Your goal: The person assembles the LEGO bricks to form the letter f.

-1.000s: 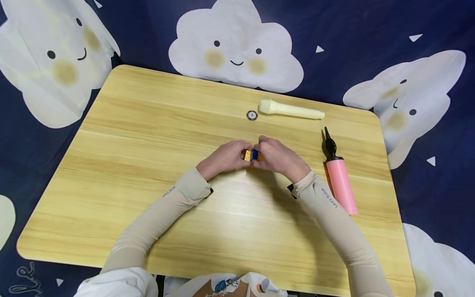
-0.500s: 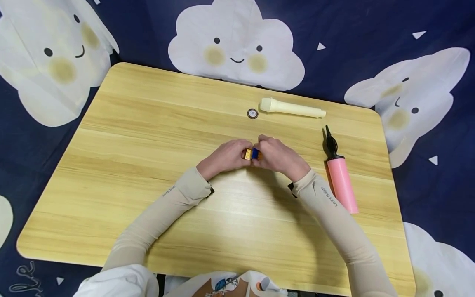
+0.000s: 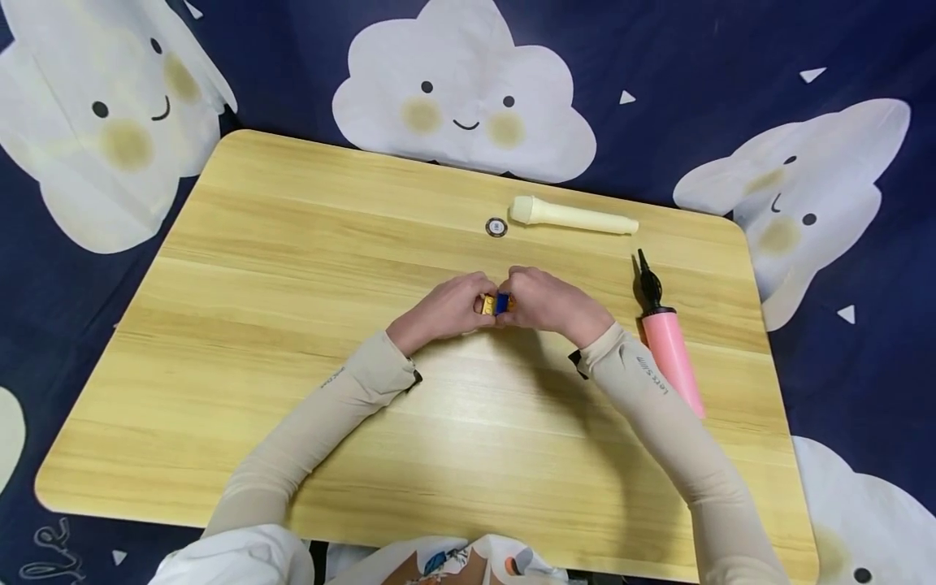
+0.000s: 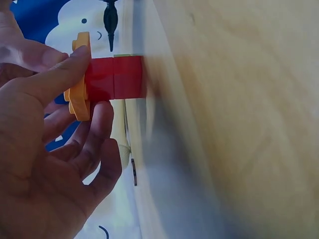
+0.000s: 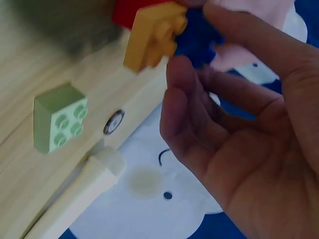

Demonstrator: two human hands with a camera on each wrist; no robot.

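In the head view both hands meet over the middle of the table [image 3: 292,390]. My left hand [image 3: 448,309] pinches a yellow toy brick [image 3: 488,305] between thumb and fingers. In the left wrist view that brick caps a stack of red bricks [image 4: 127,77], whose lower end is right at the tabletop. My right hand [image 3: 544,301] pinches a blue brick [image 5: 199,37] beside the yellow brick's studs, as the right wrist view shows. A pale green brick [image 5: 60,119] with studs lies near the hands; in the head view they hide it.
Beyond the hands lie a round chip [image 3: 496,227] and a cream toy microphone [image 3: 574,215]. A pink hand pump [image 3: 673,361] with a black nozzle lies right of the right forearm. Dark blue cloth with white clouds [image 3: 464,89] hangs past the table's far edge.
Both hands stay at the bricks with the same grips. The right wrist has shifted slightly outward, and the head view has moved a little.
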